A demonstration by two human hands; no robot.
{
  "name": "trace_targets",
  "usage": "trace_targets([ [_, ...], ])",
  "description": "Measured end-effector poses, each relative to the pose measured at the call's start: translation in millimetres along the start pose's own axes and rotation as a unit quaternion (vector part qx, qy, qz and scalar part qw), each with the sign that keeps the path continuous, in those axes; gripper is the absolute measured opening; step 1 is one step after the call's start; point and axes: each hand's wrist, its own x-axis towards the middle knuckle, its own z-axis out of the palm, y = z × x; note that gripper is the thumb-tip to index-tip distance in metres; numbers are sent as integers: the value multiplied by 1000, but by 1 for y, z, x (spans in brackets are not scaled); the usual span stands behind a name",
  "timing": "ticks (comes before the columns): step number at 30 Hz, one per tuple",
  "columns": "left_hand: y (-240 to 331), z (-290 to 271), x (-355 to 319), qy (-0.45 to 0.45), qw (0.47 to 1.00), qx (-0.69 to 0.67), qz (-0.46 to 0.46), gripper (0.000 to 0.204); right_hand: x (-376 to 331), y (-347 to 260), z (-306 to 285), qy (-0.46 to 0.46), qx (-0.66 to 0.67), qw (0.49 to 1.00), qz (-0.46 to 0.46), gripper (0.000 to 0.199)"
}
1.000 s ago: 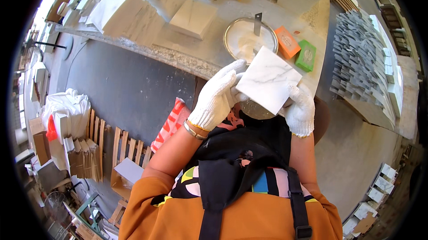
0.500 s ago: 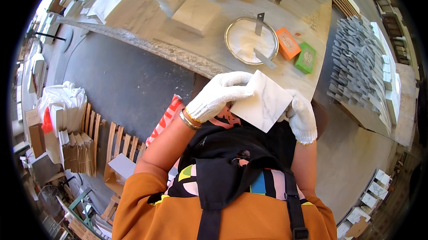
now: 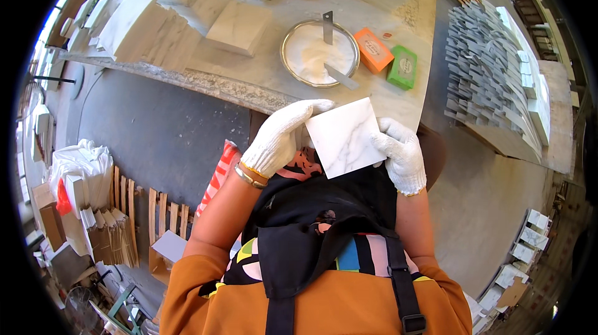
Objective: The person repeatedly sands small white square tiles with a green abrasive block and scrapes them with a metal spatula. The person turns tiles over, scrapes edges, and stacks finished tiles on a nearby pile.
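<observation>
Tile (image 3: pixel 344 137) sits between two gloved hands near the bowl (image 3: pixel 319 53): left hand (image 3: pixel 278 137) grips its left edge, right hand (image 3: pixel 402 154) grips its right.

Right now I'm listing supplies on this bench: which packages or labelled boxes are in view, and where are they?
Orange box: flat rectangular pack with a pale label on top, on the marble worktop right of the round metal bowl.
Green box: flat rectangular pack with a pale label, right beside the orange one, near the worktop's edge.
No signs or screens show.
</observation>
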Motion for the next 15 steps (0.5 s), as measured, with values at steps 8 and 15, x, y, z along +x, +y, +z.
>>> trace_targets([
  [8, -14, -9, -2, -57, 995, -64, -59, 53, -5, 8, 3, 48, 54, 997, -22, 28],
  [15, -28, -10, 0, -45, 997, -54, -40, 56, -6, 13, 2, 78, 49, 995, -44, 36],
])
